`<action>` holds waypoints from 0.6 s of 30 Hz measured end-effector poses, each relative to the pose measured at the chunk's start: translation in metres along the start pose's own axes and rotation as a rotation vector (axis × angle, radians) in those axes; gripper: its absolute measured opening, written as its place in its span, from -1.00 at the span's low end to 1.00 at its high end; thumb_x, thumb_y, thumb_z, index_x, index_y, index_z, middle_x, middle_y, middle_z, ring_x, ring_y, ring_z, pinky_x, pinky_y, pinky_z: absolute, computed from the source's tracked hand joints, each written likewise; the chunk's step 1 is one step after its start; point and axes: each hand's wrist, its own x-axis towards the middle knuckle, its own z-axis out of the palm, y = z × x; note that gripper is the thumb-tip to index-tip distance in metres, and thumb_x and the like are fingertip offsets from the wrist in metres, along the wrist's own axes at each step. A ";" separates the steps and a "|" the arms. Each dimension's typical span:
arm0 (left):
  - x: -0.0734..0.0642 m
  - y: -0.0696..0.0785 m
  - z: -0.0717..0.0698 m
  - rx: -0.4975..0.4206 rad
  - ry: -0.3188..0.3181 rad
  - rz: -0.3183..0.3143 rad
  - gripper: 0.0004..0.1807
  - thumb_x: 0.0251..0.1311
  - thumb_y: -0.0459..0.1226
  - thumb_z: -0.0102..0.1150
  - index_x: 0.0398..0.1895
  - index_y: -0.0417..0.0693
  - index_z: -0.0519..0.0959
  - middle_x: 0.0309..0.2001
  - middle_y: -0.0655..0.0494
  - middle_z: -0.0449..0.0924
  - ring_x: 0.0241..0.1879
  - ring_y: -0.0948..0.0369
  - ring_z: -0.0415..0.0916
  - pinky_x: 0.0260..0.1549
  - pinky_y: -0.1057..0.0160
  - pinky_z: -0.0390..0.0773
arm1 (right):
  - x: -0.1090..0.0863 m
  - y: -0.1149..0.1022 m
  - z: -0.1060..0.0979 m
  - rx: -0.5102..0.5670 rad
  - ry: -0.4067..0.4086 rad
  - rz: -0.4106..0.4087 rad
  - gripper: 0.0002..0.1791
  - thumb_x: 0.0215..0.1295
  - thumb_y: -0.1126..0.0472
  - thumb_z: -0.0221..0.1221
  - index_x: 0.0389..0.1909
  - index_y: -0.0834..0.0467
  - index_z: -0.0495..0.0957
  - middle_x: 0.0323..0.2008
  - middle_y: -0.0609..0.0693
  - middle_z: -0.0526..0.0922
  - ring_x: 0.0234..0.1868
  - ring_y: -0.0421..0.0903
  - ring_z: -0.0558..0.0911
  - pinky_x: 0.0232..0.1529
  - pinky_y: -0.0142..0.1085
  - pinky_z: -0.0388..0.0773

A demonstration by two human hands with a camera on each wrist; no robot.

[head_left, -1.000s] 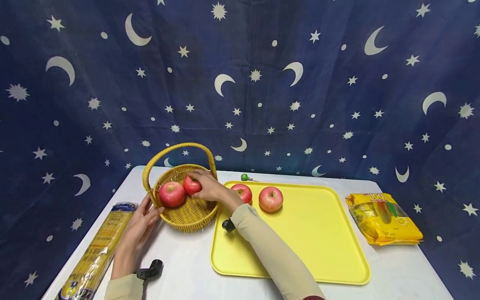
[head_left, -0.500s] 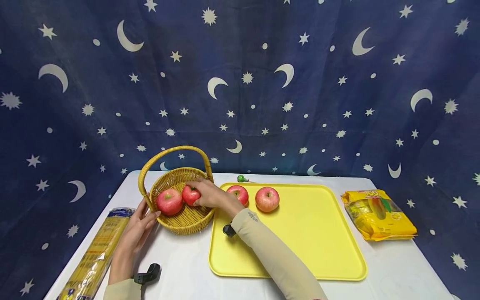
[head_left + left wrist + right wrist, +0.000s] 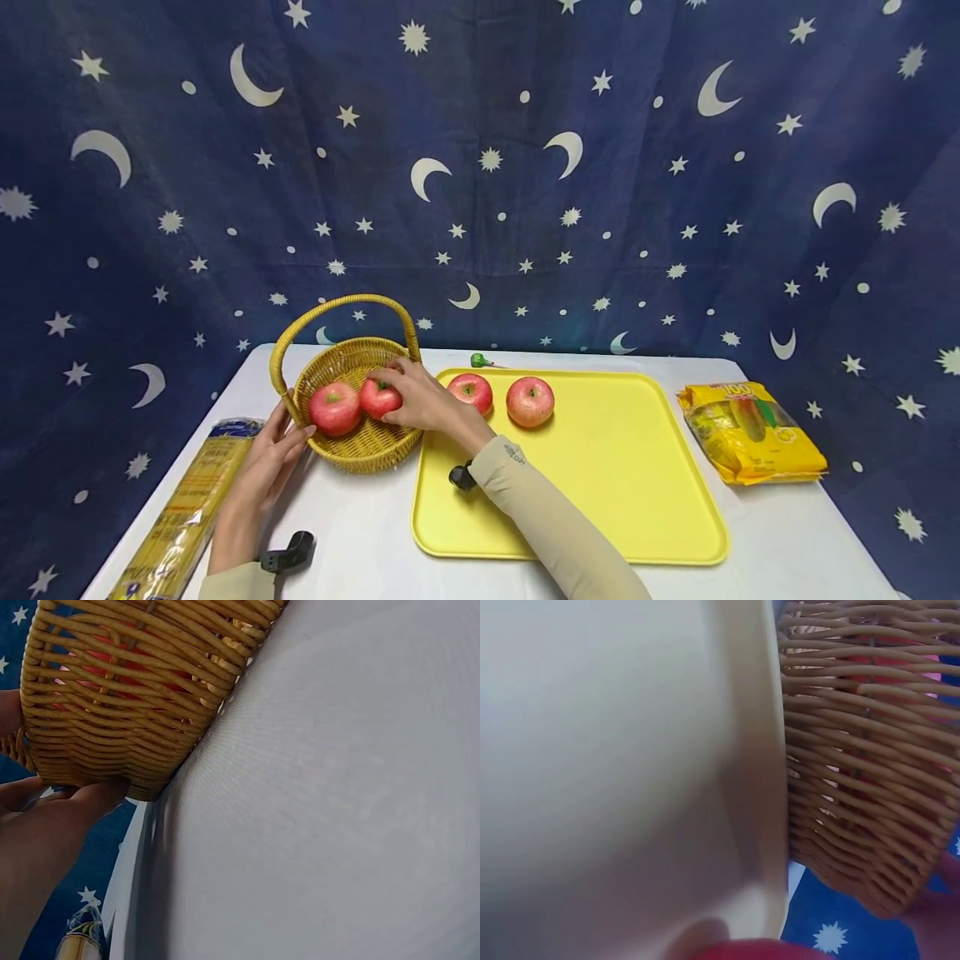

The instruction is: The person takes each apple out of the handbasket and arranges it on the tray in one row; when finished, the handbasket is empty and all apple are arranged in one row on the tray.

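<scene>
A pale tray (image 3: 615, 735) fills the left side, with shadow on its lower part. Just beside its rim is a woven basket (image 3: 870, 765); red shows through the gaps. Below are a red rounded thing (image 3: 757, 950), cut off, and starred blue cloth (image 3: 855, 930).

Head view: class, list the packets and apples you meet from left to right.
Spaghetti packet, unheld apple in the wicker basket, gripped apple under the right hand, left apple on the yellow tray, right apple there, yellow fruit-printed packet.

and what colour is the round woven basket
The round woven basket is golden tan, clearest in the head view.
</scene>
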 end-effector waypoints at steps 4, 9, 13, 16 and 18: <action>0.000 -0.001 -0.002 -0.006 -0.006 0.016 -0.04 0.48 -0.39 0.02 0.69 0.00 -0.38 0.67 -0.21 -0.42 0.24 0.57 0.24 0.10 0.70 0.36 | -0.007 -0.002 -0.006 0.094 0.052 -0.005 -0.27 0.19 0.09 0.45 0.41 -0.10 0.48 0.29 0.04 0.40 0.16 -0.06 0.52 0.18 -0.38 0.54; 0.002 -0.003 -0.004 -0.001 -0.022 0.021 -0.04 0.49 -0.39 0.01 0.68 0.01 -0.40 0.67 -0.21 -0.45 0.21 0.57 0.25 0.10 0.69 0.35 | -0.017 -0.003 -0.020 0.197 0.098 0.003 -0.23 0.15 0.08 0.49 0.42 -0.11 0.48 0.24 0.05 0.39 0.15 -0.07 0.51 0.13 -0.39 0.56; 0.003 -0.004 -0.004 0.000 -0.028 0.025 -0.04 0.49 -0.38 0.02 0.69 0.02 -0.39 0.66 -0.23 -0.45 0.21 0.56 0.24 0.11 0.69 0.35 | -0.027 -0.001 -0.031 0.232 0.119 0.021 -0.17 0.12 0.05 0.51 0.44 -0.11 0.44 0.21 0.04 0.40 0.17 -0.06 0.49 0.12 -0.34 0.59; 0.003 -0.004 -0.004 -0.002 -0.027 0.035 -0.04 0.49 -0.38 0.02 0.68 0.00 -0.39 0.66 -0.26 -0.45 0.17 0.58 0.27 0.09 0.69 0.37 | -0.036 0.001 -0.038 0.249 0.120 0.047 -0.08 0.11 0.01 0.52 0.50 -0.04 0.35 0.20 0.02 0.38 0.16 -0.08 0.51 0.13 -0.31 0.60; 0.003 -0.005 -0.003 -0.009 -0.037 0.043 -0.04 0.50 -0.38 0.02 0.68 -0.01 -0.40 0.65 -0.27 -0.47 0.15 0.61 0.29 0.09 0.69 0.38 | -0.044 0.003 -0.043 0.254 0.121 0.069 -0.04 0.09 -0.01 0.52 0.52 0.00 0.31 0.20 0.02 0.39 0.16 -0.08 0.52 0.14 -0.28 0.61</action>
